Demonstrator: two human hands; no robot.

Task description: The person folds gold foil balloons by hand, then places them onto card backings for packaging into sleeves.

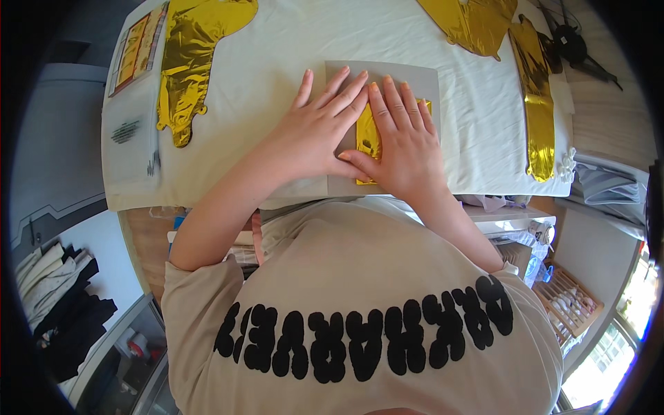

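A folded gold foil piece (368, 133), shiny and flat, lies on a grey board (382, 69) at the table's near edge. My right hand (408, 142) rests flat on the foil with its fingers stretched out and hides much of it. Beside it, my left hand (315, 135) lies palm down with fingers spread, over the board's left side. Its fingertips nearly meet those of my right hand. Neither hand grips anything. Whether my left hand touches the foil's left edge cannot be made out.
Flat gold foil balloons lie at the left (185, 76), far right (477, 28) and right edge (537, 117). A clear packet (131, 142) and picture card (133, 54) sit on the left. A black stand-like object (570, 43) is at the far right, on the white tablecloth (290, 41).
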